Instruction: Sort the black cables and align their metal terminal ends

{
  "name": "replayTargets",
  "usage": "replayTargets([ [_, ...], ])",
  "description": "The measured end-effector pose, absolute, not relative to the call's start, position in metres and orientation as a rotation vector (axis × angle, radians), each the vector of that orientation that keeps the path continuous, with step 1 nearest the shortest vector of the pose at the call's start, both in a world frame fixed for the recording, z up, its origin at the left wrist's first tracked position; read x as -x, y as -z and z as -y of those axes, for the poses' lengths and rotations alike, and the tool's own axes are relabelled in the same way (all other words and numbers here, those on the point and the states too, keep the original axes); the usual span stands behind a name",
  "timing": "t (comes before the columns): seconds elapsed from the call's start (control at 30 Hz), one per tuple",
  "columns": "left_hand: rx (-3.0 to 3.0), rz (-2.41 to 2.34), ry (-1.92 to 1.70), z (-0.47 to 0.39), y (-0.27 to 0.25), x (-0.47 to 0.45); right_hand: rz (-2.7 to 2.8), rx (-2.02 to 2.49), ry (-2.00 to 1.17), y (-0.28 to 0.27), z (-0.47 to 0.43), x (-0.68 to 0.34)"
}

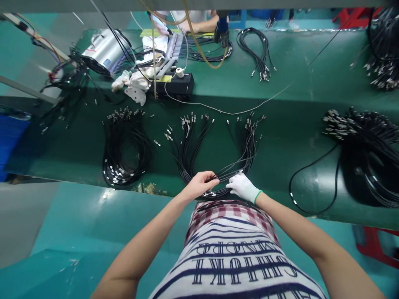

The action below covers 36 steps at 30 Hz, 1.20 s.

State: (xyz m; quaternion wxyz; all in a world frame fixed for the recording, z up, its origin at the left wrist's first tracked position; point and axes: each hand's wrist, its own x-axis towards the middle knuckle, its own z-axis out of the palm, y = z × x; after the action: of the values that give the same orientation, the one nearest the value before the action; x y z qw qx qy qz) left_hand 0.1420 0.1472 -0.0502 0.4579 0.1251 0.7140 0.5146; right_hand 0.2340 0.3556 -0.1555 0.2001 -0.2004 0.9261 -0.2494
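Note:
In front of me, a U-shaped bundle of black cables (186, 160) lies on the green table, its silver-tipped ends pointing away from me. My bare left hand (203, 182) pinches some of these cables at the bottom of the curve, thumb and fingers together. My right hand (242, 187), in a white glove with a green cuff, is closed around cables at the right side of the same curve. White labels show on the cables between and below my hands. The exact number of cables in each grip is hidden.
Another looped cable bundle (109, 153) lies to the left, and a large cable pile (374, 137) to the right. Behind stand a black box (177, 85) and a silver machine (104, 50). A hose (207, 64) hangs overhead. Another person's arm (204, 25) rests across the table.

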Motion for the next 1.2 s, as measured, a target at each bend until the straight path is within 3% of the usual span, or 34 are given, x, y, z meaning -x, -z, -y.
replayTargets([
  [0.53,-0.363,-1.81,-1.197,-0.144,0.059,-0.141,-2.474,0.568,1.032,0.135,-0.368,-0.216],
  [0.73,-0.704,-2.074,-0.938,-0.145,0.069,-0.148,-2.431,0.488,1.388,0.106,-0.371,-0.214],
  [0.9,-0.719,-2.146,-0.961,-0.143,0.062,-0.141,-2.968,0.134,1.301,0.102,-0.361,-0.245],
  [1.07,-0.704,-2.171,-1.017,-0.142,0.052,-0.135,-2.787,0.601,0.927,0.134,-0.352,-0.253],
  [1.2,-0.573,-2.051,-1.046,-0.143,0.055,-0.141,-2.665,0.709,0.713,0.162,-0.351,-0.238],
])
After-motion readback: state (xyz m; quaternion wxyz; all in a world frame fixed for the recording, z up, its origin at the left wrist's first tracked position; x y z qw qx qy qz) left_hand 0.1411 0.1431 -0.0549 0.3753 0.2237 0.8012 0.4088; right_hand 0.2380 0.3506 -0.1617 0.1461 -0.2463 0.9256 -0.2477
